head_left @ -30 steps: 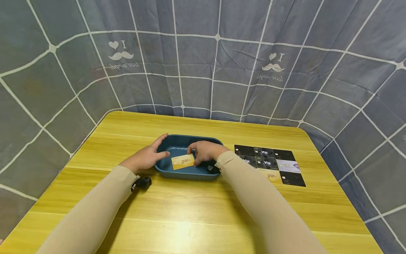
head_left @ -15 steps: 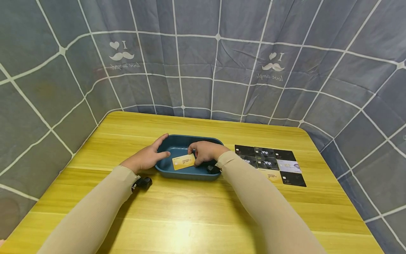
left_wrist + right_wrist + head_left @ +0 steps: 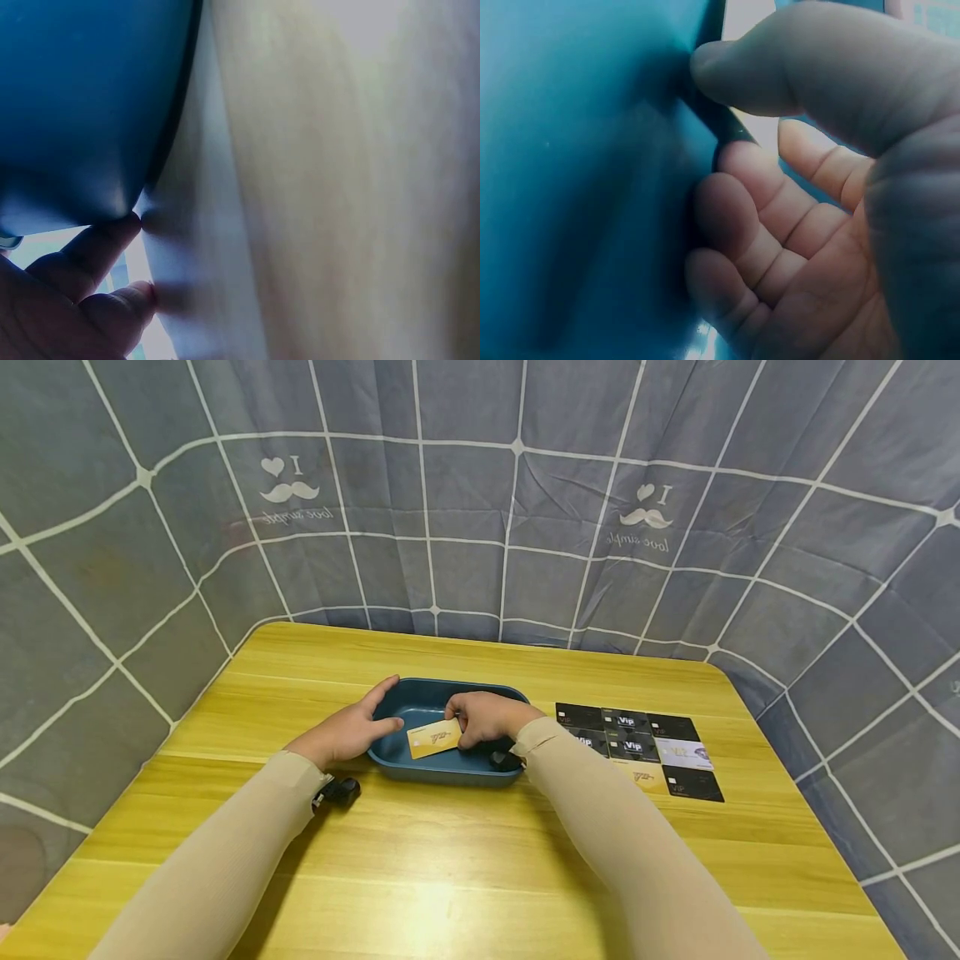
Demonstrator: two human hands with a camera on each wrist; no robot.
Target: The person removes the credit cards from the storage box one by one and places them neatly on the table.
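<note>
We're pinching the gold card (image 3: 433, 738) with our right hand (image 3: 487, 719) inside the blue tray (image 3: 420, 697); our left hand (image 3: 347, 732), fingers relaxed, is resting against the tray's left rim.

trays 1 (image 3: 450, 772) | gold card in tray 1 (image 3: 433, 738) | table 1 (image 3: 465, 860)

Card (image 3: 433, 738) in tray (image 3: 420, 697), cards (image 3: 645, 750) rightward

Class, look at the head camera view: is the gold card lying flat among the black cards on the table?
No. The gold card is held by the right hand over the blue tray, left of the black cards.
</note>
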